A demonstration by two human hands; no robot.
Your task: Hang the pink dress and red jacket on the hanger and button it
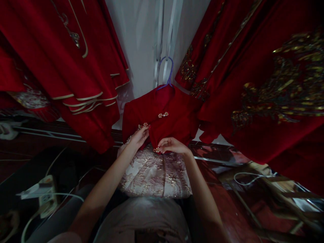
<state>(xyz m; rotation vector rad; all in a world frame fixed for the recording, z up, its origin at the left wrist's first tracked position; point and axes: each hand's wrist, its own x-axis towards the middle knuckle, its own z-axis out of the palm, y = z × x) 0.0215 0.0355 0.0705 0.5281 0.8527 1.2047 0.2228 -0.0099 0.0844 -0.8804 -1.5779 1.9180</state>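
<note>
A small red jacket [174, 118] hangs in front of me on a purple hanger [167, 72], with a pearl button clasp [163, 115] on its chest. Below it hangs a pale pink and gold embroidered skirt [154, 173]. My left hand [138, 137] grips the jacket's left front edge, fingers closed on the cloth next to a beaded trim. My right hand [172, 145] pinches a small gold and pearl clasp [157, 149] at the jacket's lower hem.
Red garments with gold trim [76, 67] hang on the left, and red robes with heavy gold embroidery [278, 84] on the right. A white wall [144, 40] is behind. A power strip with white cables [45, 197] lies on the glossy dark floor at lower left.
</note>
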